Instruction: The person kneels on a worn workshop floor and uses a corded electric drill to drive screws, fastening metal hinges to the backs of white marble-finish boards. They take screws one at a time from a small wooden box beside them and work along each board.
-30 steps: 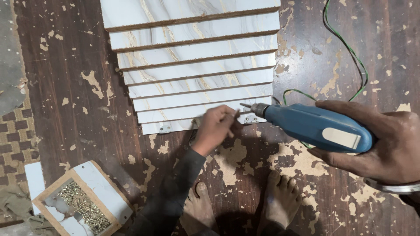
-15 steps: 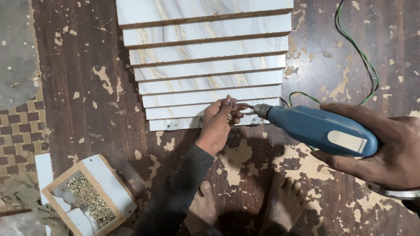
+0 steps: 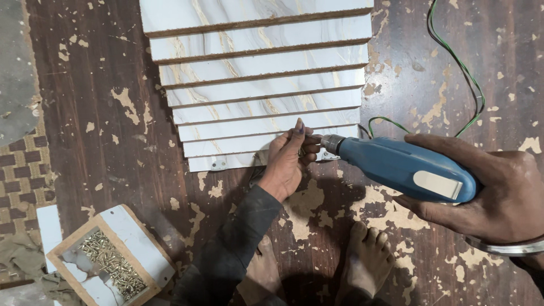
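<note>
My right hand (image 3: 498,192) grips a blue power screwdriver (image 3: 402,167) and holds it level, with the bit pointing left. My left hand (image 3: 290,161) is at the bit's tip, fingers pinched on a small screw against the lowest of several stepped white marble-patterned boards (image 3: 255,73). A small metal bracket (image 3: 218,164) sits on that lowest board's front edge, left of my hand. My dark sleeve (image 3: 232,249) runs down to the bottom of the frame.
An open wooden box of brass screws (image 3: 110,263) lies at the lower left on the worn brown floor (image 3: 102,141). A green wire (image 3: 460,65) trails from the tool toward the upper right. My bare feet (image 3: 365,260) rest below the tool. A woven mat (image 3: 22,181) is at the left.
My left hand has slid up and right until its fingers meet the bit's tip. The screwdriver has stayed nearly level, and the view has shifted a little so the boards sit further right.
</note>
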A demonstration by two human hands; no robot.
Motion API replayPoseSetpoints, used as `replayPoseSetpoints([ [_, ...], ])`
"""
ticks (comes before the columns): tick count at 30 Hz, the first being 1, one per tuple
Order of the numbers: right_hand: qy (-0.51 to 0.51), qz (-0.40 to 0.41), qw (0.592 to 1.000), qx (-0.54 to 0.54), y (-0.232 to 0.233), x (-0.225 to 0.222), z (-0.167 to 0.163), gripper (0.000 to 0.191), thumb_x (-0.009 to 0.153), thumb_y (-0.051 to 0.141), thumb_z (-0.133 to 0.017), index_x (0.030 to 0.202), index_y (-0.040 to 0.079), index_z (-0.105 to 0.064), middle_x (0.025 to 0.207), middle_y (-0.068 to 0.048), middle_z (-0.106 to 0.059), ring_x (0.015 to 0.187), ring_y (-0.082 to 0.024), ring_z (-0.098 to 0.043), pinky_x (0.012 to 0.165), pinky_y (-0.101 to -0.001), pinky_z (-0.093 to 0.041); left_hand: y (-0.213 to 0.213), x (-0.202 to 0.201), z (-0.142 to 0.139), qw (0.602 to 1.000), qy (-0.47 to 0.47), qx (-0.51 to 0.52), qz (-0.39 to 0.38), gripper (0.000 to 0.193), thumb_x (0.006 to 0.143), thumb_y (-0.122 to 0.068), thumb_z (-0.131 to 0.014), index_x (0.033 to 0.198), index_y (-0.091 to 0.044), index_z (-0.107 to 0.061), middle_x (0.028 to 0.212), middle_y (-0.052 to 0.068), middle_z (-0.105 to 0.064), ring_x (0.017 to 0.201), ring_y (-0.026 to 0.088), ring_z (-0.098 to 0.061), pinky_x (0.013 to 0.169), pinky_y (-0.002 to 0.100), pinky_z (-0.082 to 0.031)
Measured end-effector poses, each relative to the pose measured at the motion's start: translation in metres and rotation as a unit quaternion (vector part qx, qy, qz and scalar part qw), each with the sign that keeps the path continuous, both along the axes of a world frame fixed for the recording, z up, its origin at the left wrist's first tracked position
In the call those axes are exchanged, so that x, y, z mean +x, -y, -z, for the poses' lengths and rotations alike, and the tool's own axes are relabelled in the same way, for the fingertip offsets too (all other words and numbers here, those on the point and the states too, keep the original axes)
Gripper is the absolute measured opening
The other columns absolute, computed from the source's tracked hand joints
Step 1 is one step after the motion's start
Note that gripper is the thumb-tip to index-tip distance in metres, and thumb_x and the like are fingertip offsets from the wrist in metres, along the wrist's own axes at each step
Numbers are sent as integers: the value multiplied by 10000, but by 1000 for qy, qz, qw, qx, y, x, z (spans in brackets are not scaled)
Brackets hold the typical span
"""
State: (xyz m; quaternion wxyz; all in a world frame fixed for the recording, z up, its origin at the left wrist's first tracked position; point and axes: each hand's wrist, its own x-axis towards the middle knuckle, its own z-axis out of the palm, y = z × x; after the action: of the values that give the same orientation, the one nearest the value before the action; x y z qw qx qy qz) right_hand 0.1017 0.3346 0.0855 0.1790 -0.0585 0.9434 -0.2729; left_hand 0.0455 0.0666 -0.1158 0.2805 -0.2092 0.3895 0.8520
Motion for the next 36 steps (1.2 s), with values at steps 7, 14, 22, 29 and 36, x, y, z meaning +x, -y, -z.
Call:
replayPoseSetpoints([
  [7, -57, -30, 997, -33, 0, -3, -5, 852, 764, 509, -766, 1401, -21, -572, 1045, -237, -767, 803, -298, -800, 675, -413, -689, -1, -6, 6, 995, -48, 7, 87, 264, 980, -407, -658, 1005, -144, -655, 696, -46, -560, 540, 45, -464, 463, 214, -369],
  [14, 19, -64, 977, 204, 12, -25, -11, 902, 721, 646, -807, 1485, 224, -579, 907, -118, -813, 646, -224, -804, 615, -391, -689, -6, -8, 3, 873, -295, -304, 242, 238, 1126, -161, -487, 1141, -89, -713, 666, 9, -466, 579, 70, -399, 552, 281, -373],
  [22, 56, -96, 931, 349, 34, -38, -21, 939, 667, 748, -766, 1485, 328, -576, 709, -28, -788, 613, -175, -775, 616, -358, -649, -2, 0, 10, 877, -351, -232, 234, 437, 947, 44, -422, 1311, -99, -618, 1163, 72, -704, 880, 103, -671, 854, 280, -526],
  [29, 75, -94, 920, 373, 36, -39, -18, 945, 652, 783, -733, 1455, 319, -558, 751, -36, -791, 636, -164, -783, 640, -345, -659, -3, 0, -4, 865, -366, -252, 232, 413, 930, 67, -453, 1277, -90, -612, 1129, 111, -693, 860, 105, -638, 814, 279, -528],
  [36, 72, -94, 922, 369, 43, -43, -21, 882, 660, 729, -750, 1427, 328, -577, 721, -28, -790, 584, -166, -761, 597, -343, -638, 0, 7, 4, 884, -347, -213, 229, 406, 980, 48, -410, 1322, -93, -575, 1077, 112, -647, 787, 102, -570, 689, 280, -514],
])
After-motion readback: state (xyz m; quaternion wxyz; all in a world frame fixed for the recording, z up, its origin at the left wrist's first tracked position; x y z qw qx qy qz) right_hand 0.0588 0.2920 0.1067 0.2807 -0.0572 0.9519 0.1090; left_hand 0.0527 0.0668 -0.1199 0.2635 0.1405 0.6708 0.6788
